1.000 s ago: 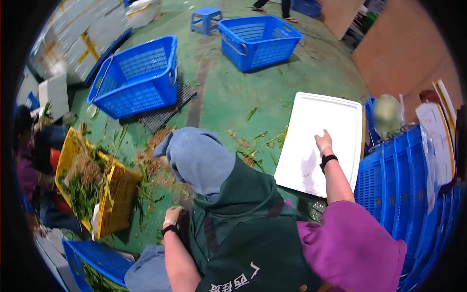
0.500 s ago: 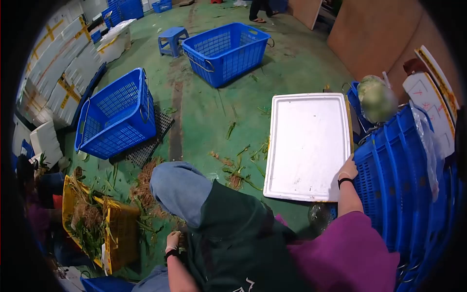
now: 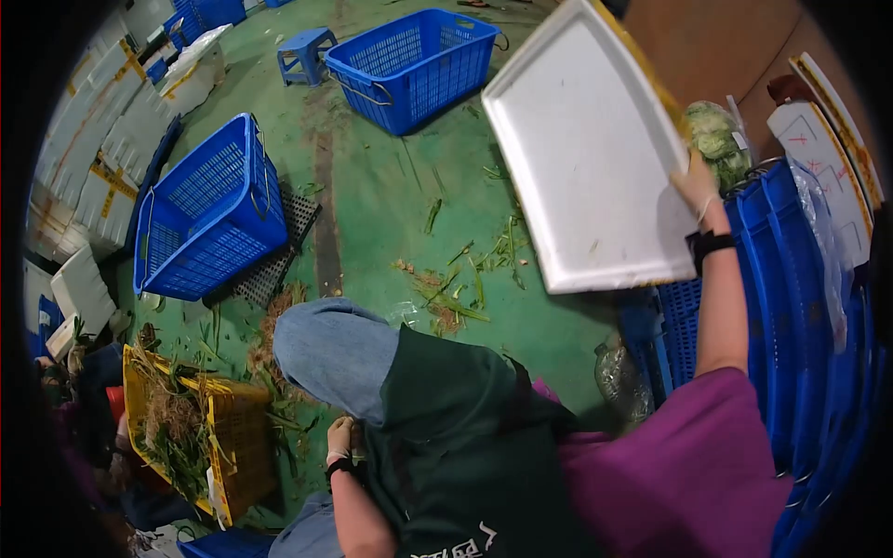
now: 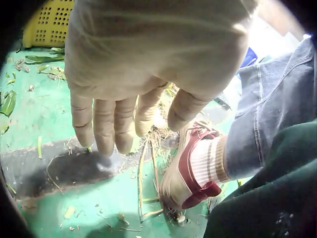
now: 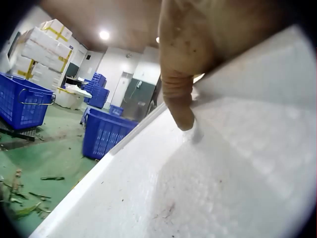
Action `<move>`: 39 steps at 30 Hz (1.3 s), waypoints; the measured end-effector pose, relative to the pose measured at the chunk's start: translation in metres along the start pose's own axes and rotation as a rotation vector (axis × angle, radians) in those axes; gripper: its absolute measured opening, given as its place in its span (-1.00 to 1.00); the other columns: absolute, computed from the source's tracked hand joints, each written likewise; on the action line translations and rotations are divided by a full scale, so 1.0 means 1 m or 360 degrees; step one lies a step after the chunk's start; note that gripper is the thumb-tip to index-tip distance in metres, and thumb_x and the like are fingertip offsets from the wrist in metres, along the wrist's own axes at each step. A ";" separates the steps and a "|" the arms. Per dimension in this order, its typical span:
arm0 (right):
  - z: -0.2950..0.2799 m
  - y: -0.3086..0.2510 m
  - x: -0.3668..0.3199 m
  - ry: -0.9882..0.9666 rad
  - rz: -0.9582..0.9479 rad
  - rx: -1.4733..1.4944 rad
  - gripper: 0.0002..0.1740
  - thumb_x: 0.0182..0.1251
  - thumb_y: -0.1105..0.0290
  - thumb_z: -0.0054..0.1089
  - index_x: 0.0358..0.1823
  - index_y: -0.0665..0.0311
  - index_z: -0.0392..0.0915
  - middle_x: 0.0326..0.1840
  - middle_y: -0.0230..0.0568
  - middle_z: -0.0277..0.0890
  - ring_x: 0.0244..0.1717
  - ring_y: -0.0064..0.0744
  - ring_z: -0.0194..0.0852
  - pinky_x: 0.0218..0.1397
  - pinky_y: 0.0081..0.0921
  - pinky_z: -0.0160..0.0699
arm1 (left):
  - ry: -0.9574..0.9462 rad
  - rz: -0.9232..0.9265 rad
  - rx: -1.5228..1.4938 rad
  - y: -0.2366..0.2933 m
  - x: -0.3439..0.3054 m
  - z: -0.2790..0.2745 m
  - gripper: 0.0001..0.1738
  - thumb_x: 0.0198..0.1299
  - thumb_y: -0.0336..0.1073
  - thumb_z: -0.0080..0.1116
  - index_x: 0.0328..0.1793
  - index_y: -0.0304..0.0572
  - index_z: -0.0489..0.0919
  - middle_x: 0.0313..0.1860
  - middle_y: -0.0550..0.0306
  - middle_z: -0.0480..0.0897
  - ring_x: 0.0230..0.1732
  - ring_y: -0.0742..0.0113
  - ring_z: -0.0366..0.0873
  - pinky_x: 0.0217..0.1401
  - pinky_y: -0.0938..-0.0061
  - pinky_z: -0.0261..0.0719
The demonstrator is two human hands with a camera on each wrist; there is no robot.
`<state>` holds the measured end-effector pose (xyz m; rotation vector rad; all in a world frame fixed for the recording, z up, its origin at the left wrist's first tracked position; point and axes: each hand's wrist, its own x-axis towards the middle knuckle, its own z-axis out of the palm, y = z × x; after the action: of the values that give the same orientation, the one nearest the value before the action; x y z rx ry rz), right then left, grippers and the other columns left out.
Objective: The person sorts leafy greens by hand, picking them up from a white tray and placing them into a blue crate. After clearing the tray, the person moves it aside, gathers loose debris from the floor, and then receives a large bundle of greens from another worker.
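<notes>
My right hand (image 3: 698, 186) grips the right edge of a white foam box lid (image 3: 595, 158), which is tilted and raised at the right. Close up in the right wrist view, the thumb (image 5: 179, 101) presses on the lid's white inner face, and the other fingers are hidden behind it. Yellow tape shows along the lid's far edge. My gloved left hand (image 4: 153, 54) hangs with its fingers loosely extended downward, near my shoe (image 4: 181, 171) and some plant roots on the floor. In the head view it is beside my denim-covered knee (image 3: 335, 358).
Stacked blue crates (image 3: 781, 307) stand at my right, a cabbage (image 3: 714, 139) behind the lid. Two blue baskets (image 3: 209, 219) and a blue stool (image 3: 305, 56) are ahead. A yellow crate (image 3: 246, 446) of leafy stalks is at left. Green scraps (image 3: 456, 298) litter the floor.
The right hand went from the lid's middle to its right edge, then lifted and tilted the lid up off its lower spot. The left hand stays by the knee. The head view has turned right.
</notes>
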<state>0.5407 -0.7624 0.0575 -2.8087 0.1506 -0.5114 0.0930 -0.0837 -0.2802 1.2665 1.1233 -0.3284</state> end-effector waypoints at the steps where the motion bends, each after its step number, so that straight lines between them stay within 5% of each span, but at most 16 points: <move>1: -0.023 -0.036 0.001 0.0004 -0.0154 0.0046 -0.43 0.09 0.32 0.18 0.14 0.44 0.33 -0.09 0.38 0.58 0.03 0.30 0.56 0.11 -0.12 0.55 | -0.0030 -0.0003 -0.0047 -0.002 0.006 -0.004 -0.84 0.34 -0.24 0.10 -0.11 -0.14 0.59 -0.51 0.27 0.51 -0.59 0.45 0.38 -0.59 0.49 0.32; 5: -0.024 -0.129 0.008 -0.0177 -0.0066 -0.0559 -0.53 0.22 0.38 0.09 0.16 0.38 0.35 0.00 0.27 0.59 0.07 0.21 0.59 0.12 -0.08 0.57 | 0.0024 0.0028 0.0000 -0.015 0.024 -0.005 -0.80 0.32 -0.25 0.13 -0.09 -0.21 0.62 -0.45 0.23 0.59 -0.51 0.41 0.48 -0.47 0.47 0.44; 10: 0.103 -0.145 0.010 -0.0342 0.0161 -0.0798 -0.63 0.44 0.40 -0.12 0.23 0.31 0.36 0.20 0.11 0.54 0.16 0.08 0.59 0.16 -0.09 0.61 | 0.0103 0.0170 0.0150 -0.045 0.062 -0.011 -0.67 0.26 -0.23 0.23 0.00 -0.35 0.66 -0.18 0.12 0.70 -0.12 0.35 0.59 0.02 0.47 0.52; 11: 0.115 -0.140 0.006 -0.0317 0.0191 -0.0678 -0.63 0.45 0.38 -0.13 0.23 0.30 0.36 0.20 0.10 0.54 0.15 0.07 0.60 0.15 -0.09 0.62 | 0.0130 0.0303 0.0157 -0.047 0.062 -0.009 -0.80 0.33 -0.20 0.08 -0.19 -0.15 0.62 -0.44 0.24 0.61 -0.52 0.40 0.49 -0.50 0.46 0.39; 12: 0.124 -0.135 0.001 -0.0292 0.0218 -0.0552 -0.64 0.47 0.36 -0.13 0.22 0.30 0.36 0.21 0.09 0.53 0.15 0.05 0.61 0.14 -0.08 0.63 | 0.0150 0.0311 0.0126 -0.043 0.058 -0.009 -0.80 0.33 -0.20 0.08 -0.19 -0.15 0.62 -0.44 0.24 0.61 -0.52 0.40 0.49 -0.50 0.46 0.39; 14: 0.134 -0.124 0.003 -0.0101 0.0356 -0.0574 -0.66 0.49 0.32 -0.13 0.19 0.28 0.37 0.12 0.08 0.57 0.10 0.04 0.64 0.10 -0.07 0.66 | 0.0173 0.0312 0.0045 -0.033 0.041 -0.013 -0.69 0.27 -0.25 0.21 0.00 -0.35 0.65 -0.18 0.12 0.70 -0.13 0.35 0.58 0.01 0.45 0.53; 20: 0.156 -0.087 0.034 0.0098 0.0443 -0.0657 -0.67 0.46 0.25 -0.10 0.09 0.29 0.39 0.02 0.06 0.61 -0.05 -0.02 0.71 -0.05 -0.14 0.72 | 0.0200 0.0306 -0.0078 -0.041 0.027 -0.019 -0.77 0.21 -0.27 0.19 -0.14 -0.29 0.68 -0.31 0.15 0.68 -0.32 0.37 0.58 -0.21 0.46 0.55; 23: 0.175 -0.125 0.014 -0.0105 0.0153 -0.0480 -0.65 0.36 0.29 -0.05 0.07 0.34 0.38 -0.04 0.06 0.63 -0.02 -0.01 0.69 0.00 -0.17 0.69 | 0.0139 0.0157 -0.0168 -0.046 0.025 -0.017 -0.80 0.19 -0.28 0.15 -0.27 -0.28 0.64 -0.44 0.10 0.66 -0.46 0.30 0.59 -0.39 0.42 0.55; 26: 0.187 -0.192 -0.049 -0.0398 -0.0146 -0.0451 -0.44 0.03 0.42 0.31 0.08 0.40 0.33 -0.03 0.08 0.60 -0.04 -0.04 0.68 -0.02 -0.23 0.69 | 0.0068 0.0131 -0.0197 -0.054 0.049 -0.024 -0.78 0.26 -0.22 0.08 -0.27 -0.20 0.61 -0.46 0.10 0.65 -0.51 0.27 0.56 -0.46 0.39 0.47; 29: 0.163 -0.245 -0.116 -0.0559 -0.0341 -0.0399 -0.42 0.07 0.48 0.22 0.16 0.50 0.30 -0.05 0.13 0.60 -0.10 -0.08 0.72 -0.11 -0.30 0.72 | 0.0235 0.0448 -0.0087 -0.047 0.062 -0.014 -0.81 0.28 -0.25 0.07 -0.24 -0.17 0.62 -0.46 0.13 0.64 -0.52 0.28 0.54 -0.49 0.37 0.45; 32: 0.134 -0.285 -0.180 -0.0489 -0.0563 -0.0367 -0.48 0.05 0.47 0.20 0.08 0.48 0.34 -0.10 0.14 0.59 -0.15 -0.03 0.70 -0.13 -0.27 0.69 | 0.0165 0.0465 -0.0149 -0.035 0.056 -0.006 -0.83 0.29 -0.26 0.07 -0.21 -0.15 0.62 -0.46 0.14 0.64 -0.53 0.26 0.54 -0.52 0.34 0.44; 34: 0.120 -0.310 -0.215 -0.0645 -0.0632 -0.0295 -0.46 0.05 0.43 0.22 0.09 0.47 0.34 -0.09 0.15 0.59 -0.11 0.00 0.68 -0.07 -0.22 0.65 | 0.0125 0.0256 -0.0215 -0.016 0.030 0.000 -0.82 0.24 -0.35 0.11 -0.23 -0.33 0.64 -0.39 0.02 0.69 -0.45 0.21 0.64 -0.37 0.33 0.61; 35: 0.111 -0.325 -0.232 -0.0762 -0.0628 -0.0250 -0.46 0.05 0.43 0.22 0.09 0.47 0.34 -0.09 0.16 0.59 -0.10 -0.01 0.68 -0.07 -0.22 0.65 | 0.0069 0.0336 -0.0040 -0.018 0.036 -0.003 -0.80 0.28 -0.21 0.07 -0.19 -0.14 0.62 -0.47 0.11 0.64 -0.55 0.21 0.55 -0.54 0.29 0.46; 39: 0.097 -0.372 -0.285 -0.0780 -0.1009 -0.0154 -0.47 0.06 0.43 0.22 0.08 0.50 0.35 -0.12 0.15 0.61 -0.17 0.03 0.71 -0.15 -0.20 0.69 | 0.0070 0.0384 -0.0123 -0.008 0.039 -0.007 -0.82 0.25 -0.25 0.03 -0.21 -0.14 0.61 -0.50 0.09 0.63 -0.57 0.19 0.56 -0.55 0.31 0.46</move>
<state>0.3293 -0.3389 -0.0146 -2.9368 -0.8485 0.0858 0.1022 -0.0665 -0.3151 1.3290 0.9979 -0.0762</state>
